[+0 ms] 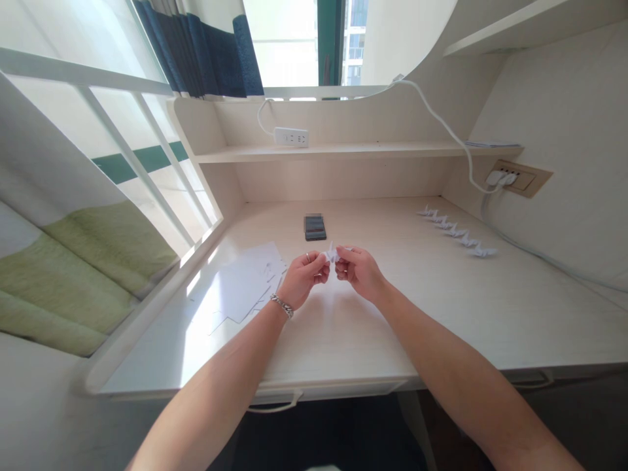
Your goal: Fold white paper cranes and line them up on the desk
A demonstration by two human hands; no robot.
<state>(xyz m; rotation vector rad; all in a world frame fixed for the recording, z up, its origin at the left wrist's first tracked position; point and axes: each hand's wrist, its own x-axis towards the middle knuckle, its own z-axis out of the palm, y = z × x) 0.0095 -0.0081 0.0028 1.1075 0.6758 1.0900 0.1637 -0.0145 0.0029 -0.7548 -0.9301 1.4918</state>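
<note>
Left hand (305, 275) and right hand (357, 269) both pinch a small white folded paper figure (332, 252) between them; flat white paper sheets (245, 288) lie just left.

Left hand (304, 278) and right hand (358, 271) close together above desk (417, 314); gap between them filled by small paper fold (332, 252), pinched by both.
Just beyond hands: phone (314, 227) flat on desk, low obstacle.
Left of left hand: loose paper sheets (245, 288), flat, reaching near wrist; past them, slanted rail (147, 176) closes that side.
Right of right hand: wide bare desktop, open passage.
Farther right and beyond: row of folded paper figures (456, 232), then white cable (534, 255) along wall.
Shelf (343, 152) well beyond phone.
</note>
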